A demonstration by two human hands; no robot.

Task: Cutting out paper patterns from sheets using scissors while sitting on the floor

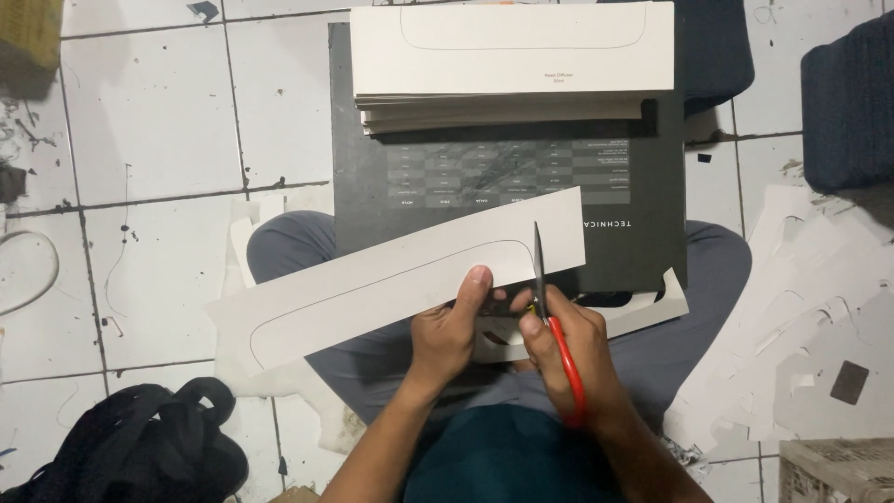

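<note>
My left hand (453,323) pinches the lower edge of a long white card sheet (372,279) with a rounded outline drawn on it; the sheet lies tilted across my lap. My right hand (563,345) grips red-handled scissors (551,307), their blades pointing up and meeting the sheet's right end near the drawn line. Under the sheet a large black board (643,186) rests on my knees. A stack of similar white card sheets (512,56) sits on the board's far end.
White paper offcuts (801,317) pile up at the right on the tiled floor (149,121). A black bag (140,447) lies at the lower left. Dark blue cushions (852,102) are at the upper right, a cardboard box (833,470) at the lower right.
</note>
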